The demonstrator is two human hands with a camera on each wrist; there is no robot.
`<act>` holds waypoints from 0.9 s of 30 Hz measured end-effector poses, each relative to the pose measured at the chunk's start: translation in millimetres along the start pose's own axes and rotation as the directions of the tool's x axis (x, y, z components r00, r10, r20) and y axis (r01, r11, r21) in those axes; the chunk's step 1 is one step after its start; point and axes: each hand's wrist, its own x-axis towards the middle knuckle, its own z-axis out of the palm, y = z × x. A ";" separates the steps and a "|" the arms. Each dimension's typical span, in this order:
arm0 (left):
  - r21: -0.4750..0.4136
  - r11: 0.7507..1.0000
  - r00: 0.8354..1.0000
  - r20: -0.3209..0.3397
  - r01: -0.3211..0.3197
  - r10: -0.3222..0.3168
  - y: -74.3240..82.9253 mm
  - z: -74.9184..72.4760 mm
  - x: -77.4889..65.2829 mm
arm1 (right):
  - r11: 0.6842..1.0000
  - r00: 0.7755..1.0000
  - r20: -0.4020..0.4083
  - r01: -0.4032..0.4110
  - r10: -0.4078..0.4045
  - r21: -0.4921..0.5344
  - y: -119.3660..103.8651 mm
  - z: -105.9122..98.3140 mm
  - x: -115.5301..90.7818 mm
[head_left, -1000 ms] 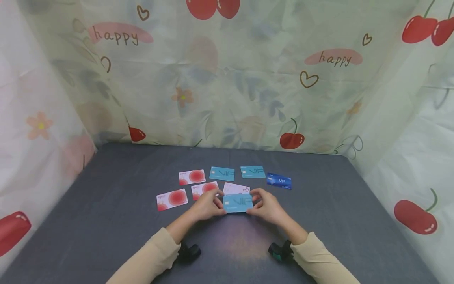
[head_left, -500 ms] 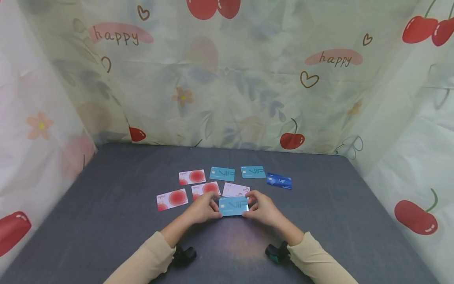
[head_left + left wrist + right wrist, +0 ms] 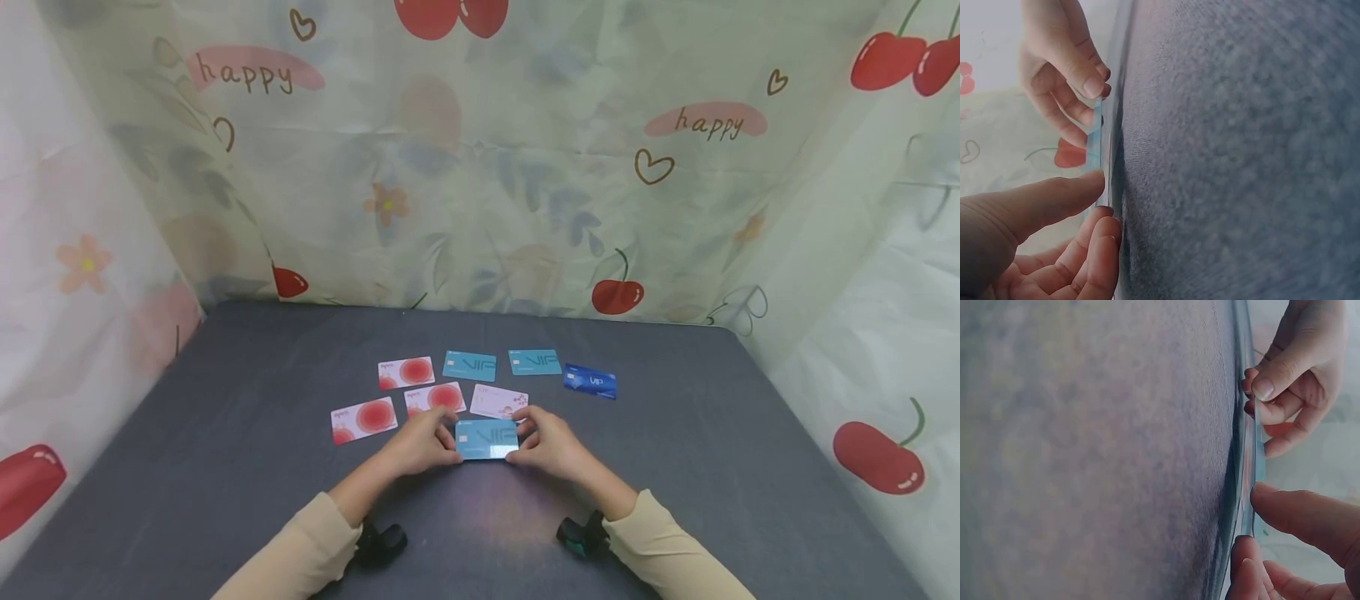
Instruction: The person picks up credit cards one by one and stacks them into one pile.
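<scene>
A light blue VIP card [image 3: 486,439] with a glossy glint lies level between my two hands, close over the dark table. My left hand [image 3: 417,442] pinches its left end between thumb and fingers, and my right hand [image 3: 553,444] pinches the right end likewise. Seen edge-on in the left wrist view, the blue card [image 3: 1094,147] is thin, with thumbs above and fingertips below. Just beyond it lie a pale pink card [image 3: 498,401] with a small floral print and a white card with red circles [image 3: 433,398], whose lower edge is partly behind my left hand.
Farther back are two light blue VIP cards [image 3: 469,367] and a dark blue VIP card [image 3: 591,382]. To the left lie two more red-circle cards [image 3: 364,420]. A printed cloth [image 3: 480,208] hangs behind the dark table [image 3: 225,433].
Both hands have drawn the light blue card left and a little toward me, uncovering more of the pale pink card. The other cards have stayed in place.
</scene>
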 end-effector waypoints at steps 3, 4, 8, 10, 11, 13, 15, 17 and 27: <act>0.005 1.000 1.000 -0.003 -0.001 0.001 -0.3 -1.1 -0.7 | 1.000 1.000 0.010 -0.001 0.001 -0.002 -0.9 0.4 -0.3; 0.009 1.000 1.000 -0.002 -0.001 0.001 -0.5 -1.6 -1.0 | 1.000 1.000 0.013 -0.006 0.006 -0.002 -1.5 0.6 -0.4; 0.012 1.000 1.000 0.000 0.008 -0.008 -1.0 -3.1 -2.3 | 0.999 0.999 0.021 -0.031 0.032 -0.008 -4.2 1.8 -1.3; 0.016 1.000 1.000 0.002 0.017 -0.017 -1.5 -3.8 -2.4 | 0.999 0.999 0.023 -0.040 0.041 -0.009 -5.7 2.5 -1.8; 0.017 1.000 1.000 0.000 0.024 -0.024 -1.9 -3.8 -2.3 | 0.999 0.999 0.023 -0.046 0.046 -0.011 -6.5 2.8 -2.0; 0.024 0.999 0.999 -0.002 0.033 -0.033 -2.0 -4.1 -2.8 | 0.999 0.998 0.023 -0.050 0.051 -0.016 -7.4 3.7 -2.3; 0.029 0.999 0.999 -0.004 0.038 -0.038 -1.7 -4.1 -3.6 | 0.998 0.998 0.024 -0.056 0.057 -0.016 -8.3 4.6 -2.6; 0.037 0.999 0.999 -0.006 0.038 -0.038 -0.8 -4.1 -4.7 | 0.998 0.998 0.025 -0.061 0.062 -0.020 -8.5 5.5 -2.9; 0.086 0.995 0.999 -0.006 0.043 -0.042 0.9 -2.7 -7.1 | 0.997 0.997 0.051 -0.061 0.063 -0.042 -7.9 6.3 -4.0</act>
